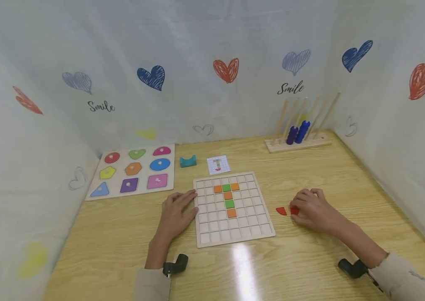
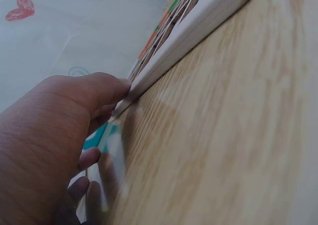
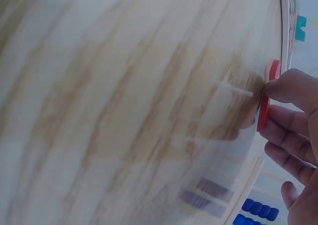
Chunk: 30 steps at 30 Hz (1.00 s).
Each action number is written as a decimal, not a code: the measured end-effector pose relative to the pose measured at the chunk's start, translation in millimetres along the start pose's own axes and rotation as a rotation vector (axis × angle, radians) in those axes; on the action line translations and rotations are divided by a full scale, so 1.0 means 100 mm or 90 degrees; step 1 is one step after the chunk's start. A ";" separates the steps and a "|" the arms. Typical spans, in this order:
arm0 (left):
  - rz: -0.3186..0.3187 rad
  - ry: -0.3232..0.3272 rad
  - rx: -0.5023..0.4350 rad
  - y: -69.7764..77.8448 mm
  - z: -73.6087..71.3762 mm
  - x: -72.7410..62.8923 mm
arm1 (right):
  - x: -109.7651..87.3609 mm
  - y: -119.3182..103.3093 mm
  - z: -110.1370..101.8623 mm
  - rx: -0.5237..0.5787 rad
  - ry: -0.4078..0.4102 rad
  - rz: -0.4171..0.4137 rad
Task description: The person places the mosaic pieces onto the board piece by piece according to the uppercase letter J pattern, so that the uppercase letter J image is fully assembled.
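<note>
A white gridded board (image 1: 212,230) lies on the table with orange and green square tiles set in a T shape. My left hand (image 1: 175,215) rests at its left edge, fingers extended; in the left wrist view the thumb (image 2: 112,88) touches the board's side. To the right of the board, my right hand (image 1: 314,209) pinches a red piece (image 1: 294,210) between thumb and fingers, the fingers covering part of it. In the right wrist view this red piece (image 3: 263,115) stands out at the fingertips, close over the table. Another red quarter-circle piece (image 1: 281,211) lies between that hand and the board.
Behind the board lies a small pattern card (image 1: 225,163) beside a teal block (image 1: 187,161). A shape puzzle board (image 1: 114,169) with knobbed pieces is at the back left. A wooden peg stand (image 1: 321,141) with blue beads stands at the back right, near the curtain (image 1: 182,117).
</note>
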<state>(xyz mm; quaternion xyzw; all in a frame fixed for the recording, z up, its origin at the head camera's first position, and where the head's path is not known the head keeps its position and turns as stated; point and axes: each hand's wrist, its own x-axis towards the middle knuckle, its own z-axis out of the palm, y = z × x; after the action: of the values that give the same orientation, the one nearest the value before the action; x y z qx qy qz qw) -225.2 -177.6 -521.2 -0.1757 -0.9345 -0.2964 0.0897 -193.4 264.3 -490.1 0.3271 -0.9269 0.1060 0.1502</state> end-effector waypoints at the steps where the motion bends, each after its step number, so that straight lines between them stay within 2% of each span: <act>1: 0.002 0.003 0.002 -0.01 0.00 -0.01 | 0.01 0.00 0.00 -0.001 -0.003 0.003; 6: 0.008 0.004 0.007 -0.03 0.02 0.00 | 0.05 -0.04 -0.03 -0.012 0.006 -0.001; 12: 0.012 0.015 0.003 -0.04 0.02 0.00 | 0.12 -0.08 -0.04 0.010 0.041 -0.039; 16: 0.002 0.008 -0.006 -0.05 0.02 -0.01 | 0.18 -0.13 -0.03 0.024 0.056 -0.060; 30: -0.016 -0.016 -0.007 -0.04 0.00 -0.01 | 0.36 -0.34 -0.01 0.024 0.035 -0.067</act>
<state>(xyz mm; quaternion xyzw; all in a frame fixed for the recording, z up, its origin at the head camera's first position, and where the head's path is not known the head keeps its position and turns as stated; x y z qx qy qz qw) -226.0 -180.4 -523.4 -0.1683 -0.9360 -0.3001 0.0736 -198.6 218.1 -473.7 0.3749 -0.9020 0.1241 0.1748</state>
